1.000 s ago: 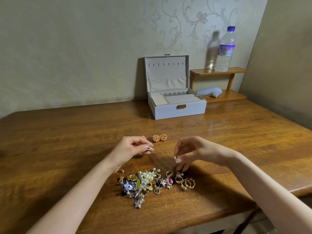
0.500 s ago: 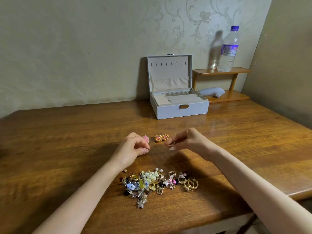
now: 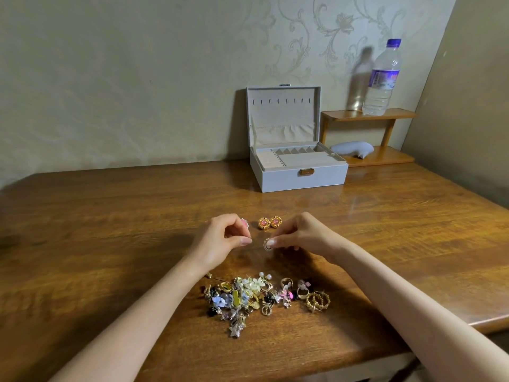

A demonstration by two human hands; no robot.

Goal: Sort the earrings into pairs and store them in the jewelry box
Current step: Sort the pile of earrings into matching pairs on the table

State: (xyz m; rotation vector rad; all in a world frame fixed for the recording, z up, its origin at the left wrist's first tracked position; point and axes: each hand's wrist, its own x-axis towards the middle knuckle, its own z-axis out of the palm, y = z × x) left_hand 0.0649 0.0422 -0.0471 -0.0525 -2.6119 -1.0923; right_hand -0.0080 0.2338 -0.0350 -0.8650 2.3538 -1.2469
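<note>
Right hand (image 3: pixel 300 235) fingers pinched a small round beaded earring (image 3: pixel 267 244); left hand (image 3: pixel 220 241) fingers curled, grip unclear. Tangled metal pile (image 3: pixel 261 296) near tabletop (image 3: pixel 110 216) front edge.

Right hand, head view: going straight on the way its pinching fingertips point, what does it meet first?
Likely the left hand. The right hand, pinching a small round earring, points at that hand's thumb tip across a small gap. Depth is unclear from one view.
</note>
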